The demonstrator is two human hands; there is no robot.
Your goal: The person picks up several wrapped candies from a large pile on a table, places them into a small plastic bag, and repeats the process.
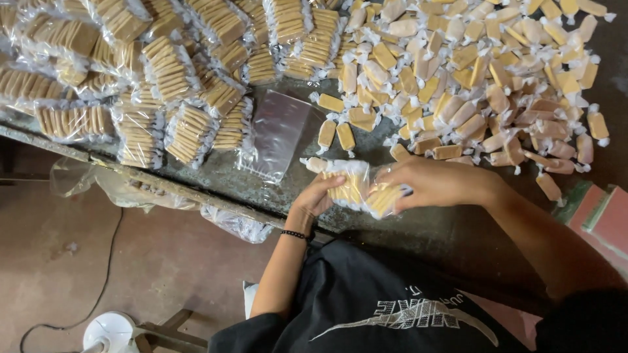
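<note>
While I am leaning over the counter (216, 175), my left hand (318, 196) and right hand (435, 183) are both gripping a clear bag (358, 186) of tan sweets. Filled clear packs (140, 72) are lying far left; loose wrapped sweets (484, 72) are heaped right.

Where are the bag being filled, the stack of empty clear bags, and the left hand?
bag being filled (356, 189), head view, on its clear middle.
stack of empty clear bags (278, 134), head view, centre of top sheet.
left hand (318, 196), head view, back of hand.

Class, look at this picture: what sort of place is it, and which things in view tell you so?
Probably a small sweet-packing workshop. A loose heap of wrapped candies covers the table, filled clear bags are piled beside it, and both hands, left hand and right hand, hold a part-filled bag.
</note>
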